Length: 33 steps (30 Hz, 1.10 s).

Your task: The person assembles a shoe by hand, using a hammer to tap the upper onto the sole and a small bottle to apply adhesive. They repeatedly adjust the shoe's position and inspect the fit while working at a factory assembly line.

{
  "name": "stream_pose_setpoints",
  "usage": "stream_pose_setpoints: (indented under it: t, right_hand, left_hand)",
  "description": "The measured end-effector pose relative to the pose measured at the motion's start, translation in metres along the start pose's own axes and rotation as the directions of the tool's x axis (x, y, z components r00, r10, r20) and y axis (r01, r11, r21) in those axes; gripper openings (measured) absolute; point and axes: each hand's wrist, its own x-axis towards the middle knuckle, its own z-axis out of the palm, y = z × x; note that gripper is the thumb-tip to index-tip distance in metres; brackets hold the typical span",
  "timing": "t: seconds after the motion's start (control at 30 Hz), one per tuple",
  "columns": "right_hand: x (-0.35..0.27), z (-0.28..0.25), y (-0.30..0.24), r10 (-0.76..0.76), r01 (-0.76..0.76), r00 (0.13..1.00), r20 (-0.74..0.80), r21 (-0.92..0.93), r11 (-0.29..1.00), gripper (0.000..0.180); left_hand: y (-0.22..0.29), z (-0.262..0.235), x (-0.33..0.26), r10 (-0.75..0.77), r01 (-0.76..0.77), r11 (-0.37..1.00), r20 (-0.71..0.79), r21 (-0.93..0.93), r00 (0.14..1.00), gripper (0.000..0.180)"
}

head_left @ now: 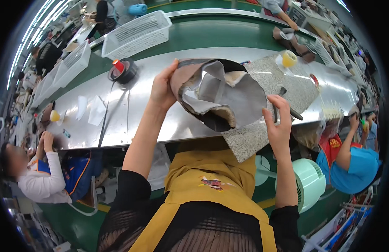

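A sewn shoe or boot upper (245, 101) of brown and black material, with grey lining and tufts of pale fleece, is lifted above the metal table (148, 122). Its open, lined side faces me. My left hand (163, 90) is closed round its left edge, the thumb uppermost. At the right edge, the thumb and forefinger of my right hand (280, 126) curve against the lining; the rest of that hand's fingers are bent. Behind my right hand, a dark hammer-like tool (296, 114) lies on a speckled stone slab (249, 145), partly hidden.
Left on the table are a black tape roll (126, 74) with a red-topped item and white pattern pieces (97, 111). A yellow-topped pot (289, 59) stands at the slab's far side. White baskets (137, 35) line the far edge. A mint fan (305, 185) is low right; co-workers sit either side.
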Motion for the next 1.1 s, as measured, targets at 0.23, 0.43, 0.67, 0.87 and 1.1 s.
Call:
stream_pose_setpoints:
  t: [0.23, 0.43, 0.67, 0.87, 1.1]
  right_hand:
    - [-0.01, 0.046, -0.03, 0.035, -0.06, 0.958, 0.283, 0.082, 0.995, 0.03]
    - [-0.052, 0.076, -0.042, -0.313, 0.339, 0.893, 0.324, -0.024, 0.941, 0.035]
    - [-0.056, 0.055, -0.034, -0.217, 0.243, 0.895, 0.39, -0.018, 0.97, 0.032]
    - [-0.004, 0.042, -0.036, -0.129, 0.139, 0.988, 0.087, -0.125, 0.982, 0.039]
    - [0.022, 0.029, -0.018, -0.263, 0.27, 0.963, 0.059, -0.19, 0.944, 0.034]
  left_hand:
    - [-0.011, -0.001, -0.013, 0.109, -0.099, 0.993, -0.18, 0.062, 0.978, 0.039]
    - [-0.011, 0.025, -0.011, 0.182, -0.171, 0.983, -0.396, 0.062, 0.9, 0.032]
    - [-0.008, 0.024, -0.019, 0.222, -0.202, 0.975, -0.343, 0.092, 0.913, 0.034]
    - [-0.012, 0.039, -0.02, 0.206, -0.195, 0.979, -0.344, 0.067, 0.916, 0.034]
    - [-0.016, 0.018, -0.062, -0.003, 0.037, 0.984, -0.191, 0.176, 0.982, 0.043]
